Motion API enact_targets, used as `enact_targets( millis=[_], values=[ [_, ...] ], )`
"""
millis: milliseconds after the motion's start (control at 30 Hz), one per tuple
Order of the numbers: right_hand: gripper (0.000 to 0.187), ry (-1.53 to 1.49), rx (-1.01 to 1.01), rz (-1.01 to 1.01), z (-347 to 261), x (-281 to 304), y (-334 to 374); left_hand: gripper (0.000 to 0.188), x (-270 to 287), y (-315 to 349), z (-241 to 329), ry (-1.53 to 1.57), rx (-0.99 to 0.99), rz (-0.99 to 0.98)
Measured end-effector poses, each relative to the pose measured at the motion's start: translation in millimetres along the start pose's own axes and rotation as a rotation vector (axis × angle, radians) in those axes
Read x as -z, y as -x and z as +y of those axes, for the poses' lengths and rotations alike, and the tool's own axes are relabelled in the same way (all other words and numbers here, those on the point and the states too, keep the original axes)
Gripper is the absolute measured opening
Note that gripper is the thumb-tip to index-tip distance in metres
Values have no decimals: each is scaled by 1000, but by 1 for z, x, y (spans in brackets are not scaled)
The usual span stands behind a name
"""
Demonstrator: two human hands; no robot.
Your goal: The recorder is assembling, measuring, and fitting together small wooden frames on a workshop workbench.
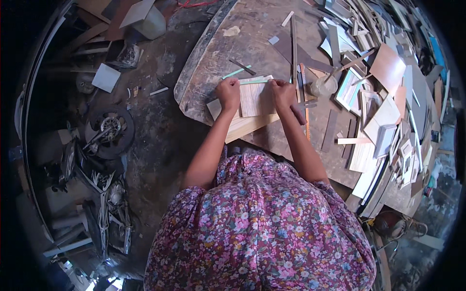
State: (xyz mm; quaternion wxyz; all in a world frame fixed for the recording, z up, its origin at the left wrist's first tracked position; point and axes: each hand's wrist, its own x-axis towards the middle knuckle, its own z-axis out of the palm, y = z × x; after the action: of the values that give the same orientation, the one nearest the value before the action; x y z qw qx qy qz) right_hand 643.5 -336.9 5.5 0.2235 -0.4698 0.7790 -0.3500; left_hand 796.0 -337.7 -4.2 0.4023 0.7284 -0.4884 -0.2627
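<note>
Both my hands are at a small wood-grain board near the corner of the workbench. A thin pale green strip runs along the board's far edge. My left hand pinches the strip's left end, and my right hand pinches its right end. Beneath the board lie thicker pale wood pieces at the bench edge. Just beyond my left hand, another green strip crosses a dark strip. Beside my right wrist is a tool with a dark red handle; its head is hard to make out.
A long orange strip lies right of my hands. A whitish cup with a stick in it stands farther right, before heaped wood and panel offcuts. On the floor at left are a wheel and metal machine parts.
</note>
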Motion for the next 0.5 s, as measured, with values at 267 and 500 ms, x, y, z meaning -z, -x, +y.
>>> enact_targets(
  millis=[267, 500],
  values=[
    [23, 20, 88, 26, 2, -5, -4, 6, -6, 3, 8, -151, -168, 148],
    [22, 59, 53, 27, 2, -9, -9, 8, -10, -4, 1, -154, -146, 151]
  ],
)
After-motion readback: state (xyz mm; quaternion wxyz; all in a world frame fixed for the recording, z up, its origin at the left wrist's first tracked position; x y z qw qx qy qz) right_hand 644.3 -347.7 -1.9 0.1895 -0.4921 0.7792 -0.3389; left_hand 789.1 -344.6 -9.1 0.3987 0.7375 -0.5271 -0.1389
